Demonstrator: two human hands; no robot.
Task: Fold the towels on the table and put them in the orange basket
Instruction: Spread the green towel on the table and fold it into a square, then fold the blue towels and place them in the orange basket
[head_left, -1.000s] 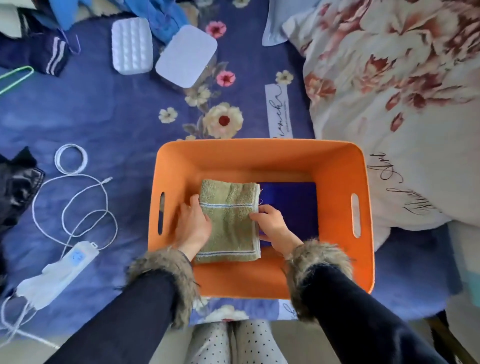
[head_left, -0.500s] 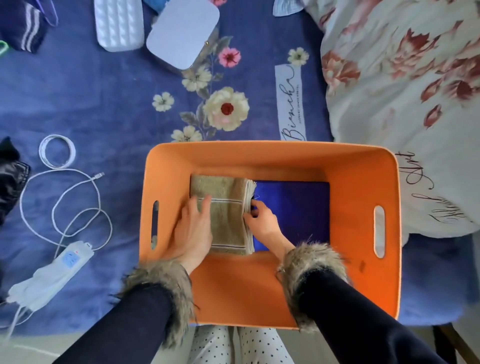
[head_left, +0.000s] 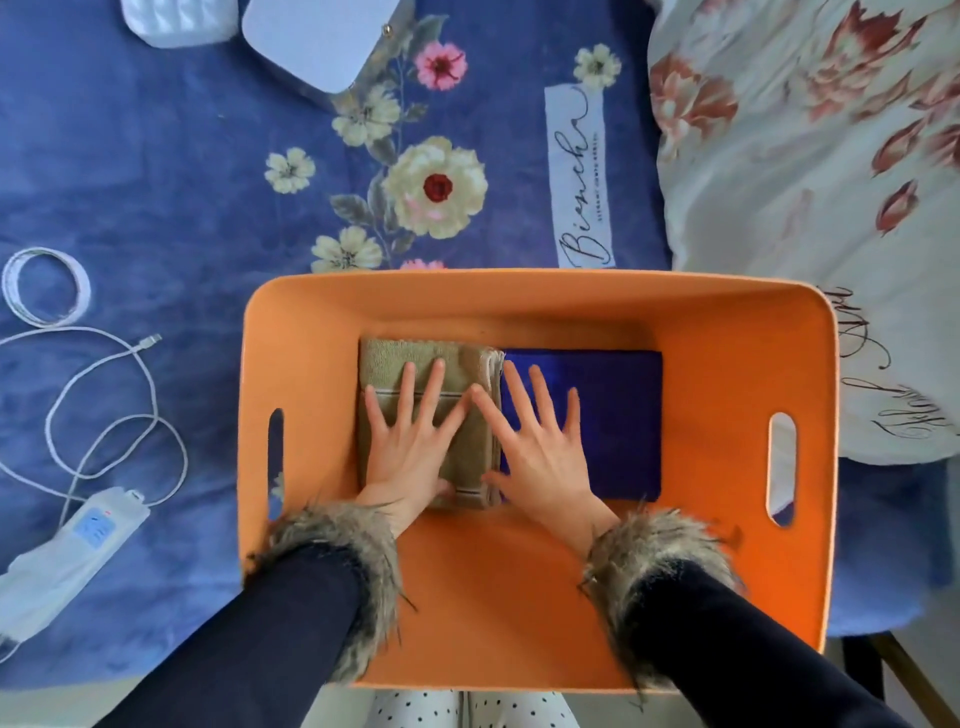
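Lying folded side by side in the orange basket (head_left: 524, 306): olive towel (head_left: 415, 358), blue towel (head_left: 618, 415).

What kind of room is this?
Probably a bedroom: the orange basket sits on a blue flowered bedsheet, beside a white flowered quilt, with a white charging cable lying nearby.
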